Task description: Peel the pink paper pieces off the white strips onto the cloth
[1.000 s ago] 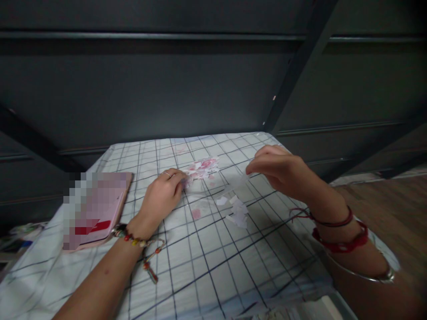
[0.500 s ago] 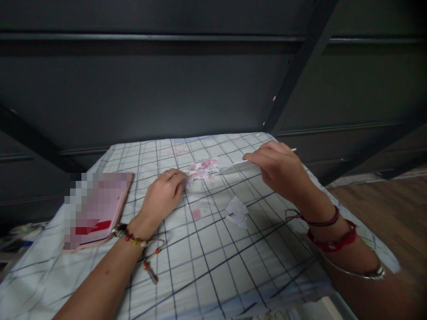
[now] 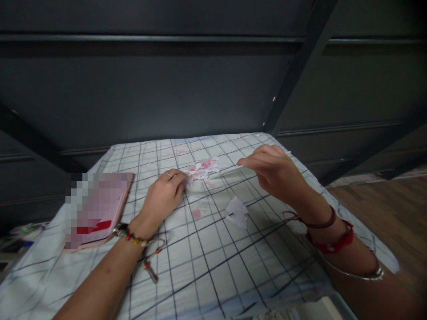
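Observation:
On the checked cloth (image 3: pixel 207 253) lies a crumpled, torn white paper (image 3: pixel 204 168) with pink stains. My left hand (image 3: pixel 166 189) rests at its left end, fingers closed on the edge; the fingertips are partly hidden. Above the cloth to the right, my right hand (image 3: pixel 271 171) is closed around a thin, pale tool with a long flat blade (image 3: pixel 228 170). Its tip reaches the right side of the paper, and its other end sticks out behind the hand. I cannot tell the tool's exact kind. Nearer me lies a loose white paper scrap (image 3: pixel 237 212).
A pink-cased phone (image 3: pixel 111 209), partly blurred out, lies left of my left forearm. Pink smudges (image 3: pixel 196 214) mark the cloth. A dark panelled wall (image 3: pixel 167 89) rises behind the table. A box-like container (image 3: pixel 320 309) shows at the bottom edge, and wooden floor (image 3: pixel 393 200) at right.
My right hand has moved slightly left and down with the tool, whose blade now shows narrower, more edge-on. The left hand and the papers have stayed in place.

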Tool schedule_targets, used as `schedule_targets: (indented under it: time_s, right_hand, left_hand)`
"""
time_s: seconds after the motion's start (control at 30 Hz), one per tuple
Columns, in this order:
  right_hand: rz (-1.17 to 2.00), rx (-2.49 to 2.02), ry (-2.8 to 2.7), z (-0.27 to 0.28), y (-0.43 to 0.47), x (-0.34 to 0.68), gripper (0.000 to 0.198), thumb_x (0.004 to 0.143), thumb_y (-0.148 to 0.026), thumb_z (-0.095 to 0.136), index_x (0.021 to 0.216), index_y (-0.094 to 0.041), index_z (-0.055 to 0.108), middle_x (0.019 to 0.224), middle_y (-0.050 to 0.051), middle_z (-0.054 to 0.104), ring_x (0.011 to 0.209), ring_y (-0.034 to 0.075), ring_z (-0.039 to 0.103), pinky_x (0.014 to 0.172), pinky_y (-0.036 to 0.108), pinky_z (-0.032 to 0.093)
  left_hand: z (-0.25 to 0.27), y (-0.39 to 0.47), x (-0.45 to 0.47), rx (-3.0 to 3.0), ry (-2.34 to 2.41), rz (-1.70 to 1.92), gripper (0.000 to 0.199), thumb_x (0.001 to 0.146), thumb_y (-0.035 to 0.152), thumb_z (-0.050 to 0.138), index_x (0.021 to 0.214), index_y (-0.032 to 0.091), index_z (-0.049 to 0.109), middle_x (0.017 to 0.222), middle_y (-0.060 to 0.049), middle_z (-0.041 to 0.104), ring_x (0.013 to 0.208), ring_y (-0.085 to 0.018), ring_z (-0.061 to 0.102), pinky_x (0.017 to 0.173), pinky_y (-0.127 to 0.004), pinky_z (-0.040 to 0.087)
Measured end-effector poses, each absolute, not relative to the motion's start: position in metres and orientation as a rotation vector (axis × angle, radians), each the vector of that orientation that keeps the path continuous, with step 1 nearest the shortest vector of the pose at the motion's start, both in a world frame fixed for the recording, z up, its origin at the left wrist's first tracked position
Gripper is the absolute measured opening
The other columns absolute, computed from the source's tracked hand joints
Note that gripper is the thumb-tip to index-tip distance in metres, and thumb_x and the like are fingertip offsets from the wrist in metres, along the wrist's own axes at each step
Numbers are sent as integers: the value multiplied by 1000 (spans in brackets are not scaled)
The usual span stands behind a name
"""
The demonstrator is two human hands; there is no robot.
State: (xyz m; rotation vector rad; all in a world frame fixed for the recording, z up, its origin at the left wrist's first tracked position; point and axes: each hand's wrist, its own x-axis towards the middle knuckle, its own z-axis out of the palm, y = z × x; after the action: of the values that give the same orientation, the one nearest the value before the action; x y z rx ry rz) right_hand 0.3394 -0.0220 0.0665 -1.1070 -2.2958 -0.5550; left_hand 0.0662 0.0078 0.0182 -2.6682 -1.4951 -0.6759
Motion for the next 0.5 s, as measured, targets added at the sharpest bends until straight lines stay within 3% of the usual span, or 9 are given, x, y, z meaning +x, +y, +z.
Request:
schedule_targets:
  time_s: [0.27, 0.5]
  right_hand:
    - [-490, -1011, -2315, 65, -22, 337, 40, 75, 5, 39, 92, -22, 64, 71, -1, 63, 74, 16, 48, 68, 30, 35]
    - [-537, -995, -2343, 66, -22, 339, 41, 71, 7, 40, 88, -21, 64, 69, -1, 62, 73, 16, 48, 67, 31, 34]
  left_hand:
    - [20, 7, 66, -2673, -1493, -668, 31, 83, 12, 35, 98, 16, 63, 104, -9, 65, 97, -22, 60, 89, -38, 50]
    - [20, 7, 65, -2675, -1496, -678, 32, 84, 12, 35, 99, 14, 63, 105, -10, 65, 97, -24, 60, 88, -40, 50]
